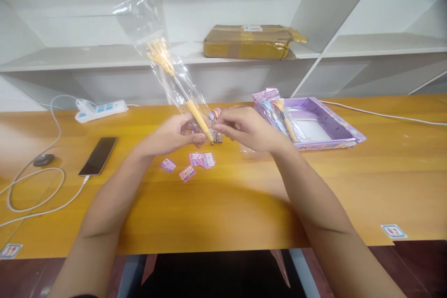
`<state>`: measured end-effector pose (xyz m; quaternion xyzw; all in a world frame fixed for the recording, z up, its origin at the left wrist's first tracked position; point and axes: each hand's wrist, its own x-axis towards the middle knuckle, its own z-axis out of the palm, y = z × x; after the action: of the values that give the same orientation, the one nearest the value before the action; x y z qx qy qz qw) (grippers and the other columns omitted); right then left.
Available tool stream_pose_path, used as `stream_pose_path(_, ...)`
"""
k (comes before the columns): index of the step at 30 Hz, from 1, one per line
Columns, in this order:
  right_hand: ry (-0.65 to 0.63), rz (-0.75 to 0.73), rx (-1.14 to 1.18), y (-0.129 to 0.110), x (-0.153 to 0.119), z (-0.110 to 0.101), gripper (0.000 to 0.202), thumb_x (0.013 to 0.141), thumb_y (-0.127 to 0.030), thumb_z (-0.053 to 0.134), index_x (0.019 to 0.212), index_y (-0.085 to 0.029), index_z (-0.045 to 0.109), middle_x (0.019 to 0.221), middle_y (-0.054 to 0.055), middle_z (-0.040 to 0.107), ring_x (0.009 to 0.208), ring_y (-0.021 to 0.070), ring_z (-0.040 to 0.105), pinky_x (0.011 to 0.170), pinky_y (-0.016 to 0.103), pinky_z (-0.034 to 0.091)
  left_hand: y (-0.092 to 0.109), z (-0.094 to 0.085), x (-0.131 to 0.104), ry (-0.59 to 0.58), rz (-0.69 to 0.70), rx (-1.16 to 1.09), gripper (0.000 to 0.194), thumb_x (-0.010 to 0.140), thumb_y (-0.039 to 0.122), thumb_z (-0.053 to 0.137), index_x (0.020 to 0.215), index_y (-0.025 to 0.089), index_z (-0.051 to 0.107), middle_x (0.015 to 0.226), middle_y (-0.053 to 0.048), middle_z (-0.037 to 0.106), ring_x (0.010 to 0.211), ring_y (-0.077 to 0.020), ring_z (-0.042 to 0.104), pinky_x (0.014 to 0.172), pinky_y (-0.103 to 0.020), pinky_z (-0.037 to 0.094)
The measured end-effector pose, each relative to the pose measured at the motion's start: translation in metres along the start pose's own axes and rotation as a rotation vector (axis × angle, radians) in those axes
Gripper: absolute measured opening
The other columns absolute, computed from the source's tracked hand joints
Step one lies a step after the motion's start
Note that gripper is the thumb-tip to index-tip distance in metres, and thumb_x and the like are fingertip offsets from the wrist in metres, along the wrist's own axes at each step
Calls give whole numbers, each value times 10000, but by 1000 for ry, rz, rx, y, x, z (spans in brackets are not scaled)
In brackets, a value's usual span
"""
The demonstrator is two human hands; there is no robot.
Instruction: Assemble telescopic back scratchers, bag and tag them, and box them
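A yellow back scratcher [199,120] with a hand-shaped head and metal shaft lies inside a clear plastic bag [139,14], tilted with its head up and to the left. My left hand [171,136] is closed around the handle end through the plastic. At the handle's lower tip, my right hand [247,125] pinches something, seemingly the bag's edge; its fingertips hide the detail. Behind and between my hands, several metal-ended pieces [218,138] with coloured parts lie partly hidden. Small pink and purple printed cards [202,160] are scattered on the table in front of my hands.
On the right is a purple tray [335,123] with bagged back scratchers [275,114] over its left side. A phone [98,156] with a white cable and a power strip [101,111] are on the left. A taped cardboard box [247,42] sits on the shelf behind.
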<state>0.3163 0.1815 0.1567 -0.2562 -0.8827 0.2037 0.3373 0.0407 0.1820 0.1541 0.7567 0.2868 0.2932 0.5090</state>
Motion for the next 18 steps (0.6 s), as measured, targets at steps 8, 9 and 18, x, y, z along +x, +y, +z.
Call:
stream_pose_path(8, 19, 127, 84, 3, 0, 3, 312, 1157, -461, 572, 998, -209, 664, 850, -10, 664, 712, 125, 554, 683, 291, 422, 1, -6, 0, -191, -67, 103, 348, 974, 373, 837, 1275, 204, 798, 1144, -117, 829, 969, -232, 804, 857, -349, 664)
stream_pose_path(9, 51, 158, 144, 4, 0, 6, 307, 1144, -508, 593, 1089, -215, 666, 922, 3, 689, 724, 128, 577, 681, 293, 450, 3, -4, 0, -250, -76, 113, 305, 966, 361, 839, 1235, 217, 817, 1146, -115, 837, 986, -244, 815, 861, -351, 668)
stream_pose_path(18, 26, 396, 543, 7, 11, 23, 484, 944, -650, 838, 1017, -224, 620, 784, -12, 682, 597, 130, 619, 510, 276, 492, -10, -4, 10, -728, -260, 168, 233, 962, 345, 792, 1183, 280, 831, 903, -44, 841, 775, -228, 806, 581, -255, 578)
